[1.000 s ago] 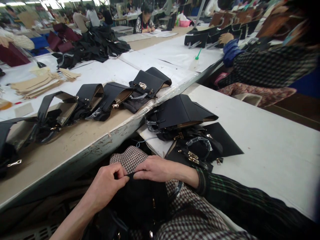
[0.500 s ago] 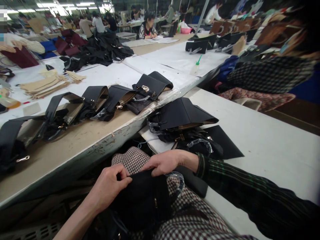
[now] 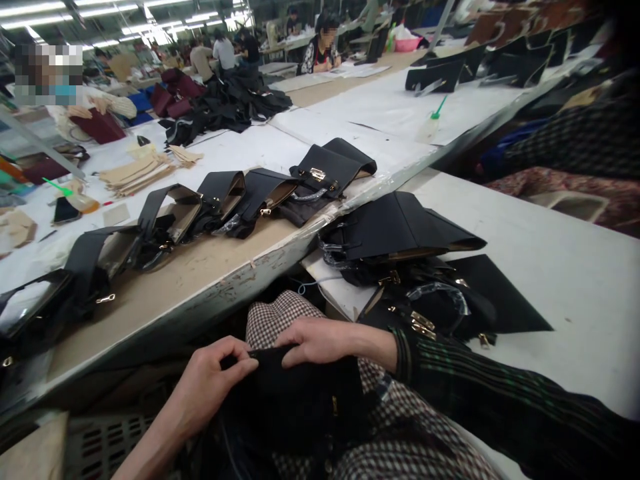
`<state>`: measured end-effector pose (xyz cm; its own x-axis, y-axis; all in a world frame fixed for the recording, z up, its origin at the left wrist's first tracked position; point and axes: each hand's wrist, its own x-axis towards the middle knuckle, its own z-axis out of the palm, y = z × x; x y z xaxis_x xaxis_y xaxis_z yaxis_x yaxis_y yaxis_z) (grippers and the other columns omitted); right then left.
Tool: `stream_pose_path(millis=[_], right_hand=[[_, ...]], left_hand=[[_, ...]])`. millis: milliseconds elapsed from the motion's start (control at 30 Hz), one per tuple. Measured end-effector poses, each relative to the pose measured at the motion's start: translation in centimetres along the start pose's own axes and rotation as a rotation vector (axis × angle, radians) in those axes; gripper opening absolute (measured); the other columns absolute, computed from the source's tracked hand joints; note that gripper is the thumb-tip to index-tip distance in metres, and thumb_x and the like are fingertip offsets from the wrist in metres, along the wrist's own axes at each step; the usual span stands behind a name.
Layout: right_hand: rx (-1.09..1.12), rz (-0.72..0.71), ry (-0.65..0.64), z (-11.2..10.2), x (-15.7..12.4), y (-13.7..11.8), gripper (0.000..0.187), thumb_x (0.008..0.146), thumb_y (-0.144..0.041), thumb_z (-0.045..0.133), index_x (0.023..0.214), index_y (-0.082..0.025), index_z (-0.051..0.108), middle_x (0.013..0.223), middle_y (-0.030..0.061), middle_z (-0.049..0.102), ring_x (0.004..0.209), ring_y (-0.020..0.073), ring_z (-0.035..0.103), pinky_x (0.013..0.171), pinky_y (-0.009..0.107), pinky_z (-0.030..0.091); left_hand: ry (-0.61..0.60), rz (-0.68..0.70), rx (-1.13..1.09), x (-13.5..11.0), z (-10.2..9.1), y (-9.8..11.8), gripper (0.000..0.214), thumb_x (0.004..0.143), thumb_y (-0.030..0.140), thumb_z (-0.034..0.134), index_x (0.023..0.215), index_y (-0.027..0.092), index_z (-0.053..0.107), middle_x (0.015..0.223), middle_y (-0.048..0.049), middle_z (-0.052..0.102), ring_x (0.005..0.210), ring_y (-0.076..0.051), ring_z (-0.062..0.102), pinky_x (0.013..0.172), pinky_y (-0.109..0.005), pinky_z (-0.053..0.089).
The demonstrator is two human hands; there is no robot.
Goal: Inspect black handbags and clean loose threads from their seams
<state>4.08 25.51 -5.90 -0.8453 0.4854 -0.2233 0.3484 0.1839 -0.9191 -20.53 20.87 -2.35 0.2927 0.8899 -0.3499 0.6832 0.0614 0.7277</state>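
A black handbag [image 3: 300, 393] lies across my lap on checked cloth [image 3: 280, 313], with a small gold zip pull on its side. My left hand [image 3: 220, 367] pinches the bag's top edge between thumb and fingers. Close beside it, my right hand [image 3: 320, 343] grips the same edge, thumb on the near side and fingers over the far side. Much of the bag's lower part is dark and hard to make out. To the right, black handbags [image 3: 385, 230] with plastic-wrapped handles and gold clasps lie piled on the white table [image 3: 575, 267].
Several black handbags [image 3: 270, 190] stand in a row along the left workbench edge [image 3: 240, 273]. Behind them are tan pieces [image 3: 137, 173], a heap of black material [image 3: 235, 107] and a green-tipped bottle [image 3: 433, 123]. A plastic crate [image 3: 110, 440] sits low at left. Co-workers sit around the benches.
The view has turned left, so the benches appear shifted right. My right hand has come slightly closer to my left along the bag's edge. Both hands keep hold of the bag.
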Motion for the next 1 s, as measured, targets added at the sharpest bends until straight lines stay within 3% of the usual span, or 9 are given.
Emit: stream_pose_path(millis=[233,467,567,667,767,900,1000], right_hand=[[0.060,-0.020,0.014,0.3,0.0,0.5,0.026,0.083,-0.024,0.061,0.105,-0.017,0.072,0.081,-0.0026,0.067,0.072,0.0112,0.057,0.066,0.018,0.041],[0.046,-0.052,-0.033,0.0,-0.3,-1.0,0.022,0.088,-0.027,0.058,0.103,-0.016,0.071,0.077,-0.0032,0.063,0.071,0.0101,0.055,0.065,0.018,0.041],[-0.063,-0.028,-0.079,0.3,1.0,-1.6,0.030,0.090,-0.042,0.056,0.091,-0.014,0.068,0.070,-0.0028,0.058,0.062,0.0095,0.050,0.056,0.019,0.037],[-0.249,-0.025,-0.031,0.9,2.7,-2.2,0.033,0.088,-0.046,0.058,0.083,-0.014,0.065,0.066,-0.0019,0.055,0.060,0.0102,0.047,0.053,0.021,0.031],[-0.337,-0.029,-0.011,0.7,3.5,-3.0,0.026,0.089,-0.039,0.058,0.082,-0.015,0.065,0.069,-0.0010,0.057,0.062,0.0108,0.048,0.055,0.022,0.031],[-0.403,-0.016,-0.043,-1.6,2.5,-4.6,0.021,0.087,-0.035,0.059,0.082,-0.017,0.068,0.068,-0.0013,0.058,0.062,0.0112,0.049,0.056,0.022,0.032],[-0.482,0.013,-0.092,-3.4,1.4,-5.2,0.019,0.086,-0.035,0.061,0.085,-0.018,0.070,0.071,-0.0004,0.061,0.064,0.0121,0.051,0.058,0.023,0.032]], left_hand=[[0.080,0.004,0.006,0.0,0.5,0.2,0.025,0.083,0.032,0.064,0.063,0.019,0.058,0.086,-0.0013,0.070,0.081,-0.018,0.065,0.076,-0.028,0.045],[0.122,-0.006,-0.056,0.0,1.0,0.0,0.026,0.080,0.029,0.066,0.059,0.019,0.053,0.080,-0.0016,0.070,0.075,-0.017,0.063,0.072,-0.027,0.045],[0.128,-0.002,-0.111,0.2,1.5,-0.1,0.021,0.078,0.027,0.067,0.064,0.019,0.053,0.076,0.0002,0.067,0.070,-0.015,0.059,0.067,-0.025,0.045],[0.137,0.001,-0.196,0.4,1.3,0.2,0.016,0.076,0.025,0.068,0.074,0.020,0.054,0.072,0.0027,0.063,0.067,-0.013,0.058,0.064,-0.023,0.045],[0.054,-0.035,-0.254,0.1,0.0,0.9,0.017,0.075,0.027,0.070,0.079,0.019,0.055,0.073,0.0032,0.063,0.067,-0.013,0.058,0.063,-0.022,0.044],[-0.124,-0.084,-0.117,-0.7,-2.0,2.3,0.017,0.074,0.027,0.072,0.087,0.019,0.064,0.077,0.0032,0.067,0.074,-0.016,0.060,0.064,-0.022,0.043],[-0.201,-0.093,-0.106,-0.9,-1.9,3.1,0.018,0.077,0.029,0.067,0.093,0.020,0.069,0.086,0.0012,0.073,0.083,-0.020,0.065,0.070,-0.024,0.047]])
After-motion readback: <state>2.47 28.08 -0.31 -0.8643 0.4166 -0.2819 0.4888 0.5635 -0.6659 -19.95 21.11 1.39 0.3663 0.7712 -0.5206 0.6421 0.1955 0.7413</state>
